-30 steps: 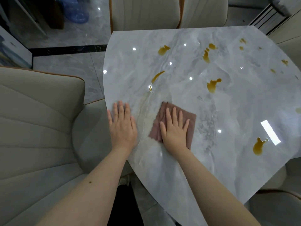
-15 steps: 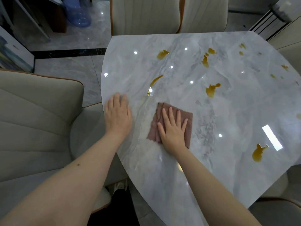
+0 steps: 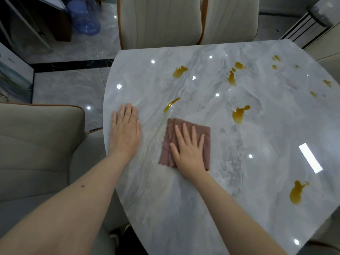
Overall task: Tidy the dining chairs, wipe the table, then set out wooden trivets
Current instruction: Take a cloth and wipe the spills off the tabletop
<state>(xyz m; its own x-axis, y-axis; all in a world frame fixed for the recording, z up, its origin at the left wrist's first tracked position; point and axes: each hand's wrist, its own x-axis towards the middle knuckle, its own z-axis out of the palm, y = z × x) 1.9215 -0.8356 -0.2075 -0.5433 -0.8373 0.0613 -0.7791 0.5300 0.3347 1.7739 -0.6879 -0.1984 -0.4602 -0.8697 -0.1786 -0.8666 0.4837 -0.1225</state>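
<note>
marble table [image 3: 184,208], brown cloth [image 3: 207,133], amber spills [image 3: 239,115]

Soft, dim indoor light falls from overhead, and the glossy table [image 3: 211,190] throws it back as small white pinpoints across its top and one bright rectangular glare patch near its right edge. Shadows are faint. Wide-angle distortion bends the table's edges, and its far corners and surroundings look soft and slightly blurred.

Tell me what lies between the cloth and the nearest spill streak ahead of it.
Nothing visible: only bare table separates the cloth, under the right hand, from the streak.
</note>
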